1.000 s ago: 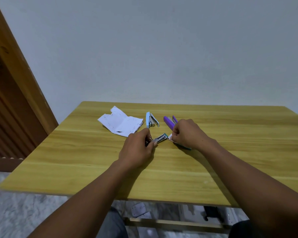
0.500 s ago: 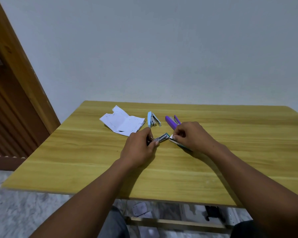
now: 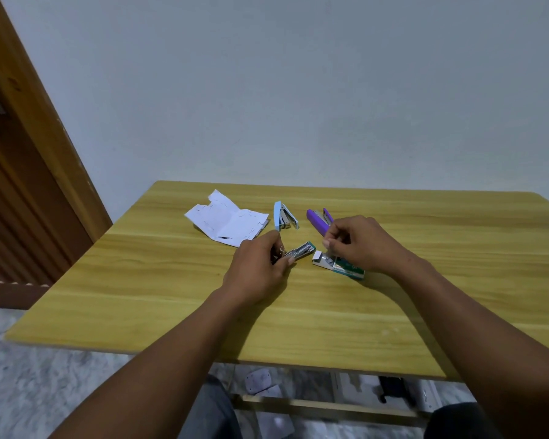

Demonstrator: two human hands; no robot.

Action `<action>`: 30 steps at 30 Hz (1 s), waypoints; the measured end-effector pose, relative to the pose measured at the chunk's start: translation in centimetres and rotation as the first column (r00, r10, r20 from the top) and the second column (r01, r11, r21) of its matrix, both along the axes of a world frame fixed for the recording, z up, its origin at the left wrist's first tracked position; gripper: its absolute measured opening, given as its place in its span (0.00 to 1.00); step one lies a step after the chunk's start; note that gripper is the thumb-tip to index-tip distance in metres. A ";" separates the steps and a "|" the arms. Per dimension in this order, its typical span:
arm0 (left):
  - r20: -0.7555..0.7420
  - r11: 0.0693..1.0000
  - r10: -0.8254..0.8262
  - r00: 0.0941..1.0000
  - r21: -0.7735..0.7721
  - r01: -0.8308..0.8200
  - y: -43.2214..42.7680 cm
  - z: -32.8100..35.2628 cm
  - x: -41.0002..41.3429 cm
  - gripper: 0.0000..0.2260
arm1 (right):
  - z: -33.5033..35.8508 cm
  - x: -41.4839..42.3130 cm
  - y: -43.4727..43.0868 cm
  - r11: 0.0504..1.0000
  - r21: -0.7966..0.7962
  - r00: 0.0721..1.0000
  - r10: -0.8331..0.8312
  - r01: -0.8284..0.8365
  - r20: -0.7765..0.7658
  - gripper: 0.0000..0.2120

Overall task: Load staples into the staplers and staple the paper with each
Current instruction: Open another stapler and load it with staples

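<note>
My left hand point(image 3: 257, 267) grips the rear of a small green stapler point(image 3: 300, 250) whose metal staple channel lies open and points right, low over the wooden table point(image 3: 171, 296). My right hand point(image 3: 362, 245) hovers just above the opened staple box point(image 3: 338, 264), thumb and forefinger pinched on a tiny strip of staples point(image 3: 327, 245) that barely shows. Behind my hands a light blue stapler point(image 3: 284, 217) lies hinged open, and a purple stapler point(image 3: 319, 221) is partly hidden by my right hand. The folded white paper point(image 3: 225, 221) lies at the back left.
A pale wall stands right behind the table's far edge. A wooden door frame point(image 3: 45, 147) rises at the left. Under the table's front edge are a metal crossbar point(image 3: 314, 403) and some items on the marble floor.
My right hand has lifted off the staple box with its fingers pinched, which uncovers the box's open end. My left hand and the green stapler have stayed in place.
</note>
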State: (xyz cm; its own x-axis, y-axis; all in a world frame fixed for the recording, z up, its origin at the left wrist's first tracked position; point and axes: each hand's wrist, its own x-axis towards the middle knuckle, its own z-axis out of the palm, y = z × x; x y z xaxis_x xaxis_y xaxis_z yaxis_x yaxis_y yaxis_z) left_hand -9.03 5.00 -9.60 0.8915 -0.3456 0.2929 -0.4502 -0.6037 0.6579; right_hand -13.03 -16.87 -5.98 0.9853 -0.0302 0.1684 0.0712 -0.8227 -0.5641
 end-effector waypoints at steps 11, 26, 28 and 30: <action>-0.068 0.995 -0.079 0.995 -0.074 0.074 1.1 0.0 0.6 0.13 | 0.3 0.5 1.2 0.945 0.326 0.999 0.015 -0.025 0.034 0.04; -0.143 0.980 -0.172 0.975 -0.124 0.155 2.5 -0.2 1.8 0.13 | 0.6 1.5 3.9 0.927 0.361 0.993 0.119 -0.105 -0.016 0.06; -0.152 0.978 -0.180 0.972 -0.128 0.161 2.7 -0.3 2.1 0.12 | 0.5 1.6 3.9 0.915 0.382 0.989 0.148 -0.127 -0.026 0.06; -0.167 0.977 -0.188 0.968 -0.137 0.166 2.8 -0.3 2.3 0.11 | 0.5 1.5 3.8 0.900 0.413 0.984 0.172 -0.139 -0.043 0.05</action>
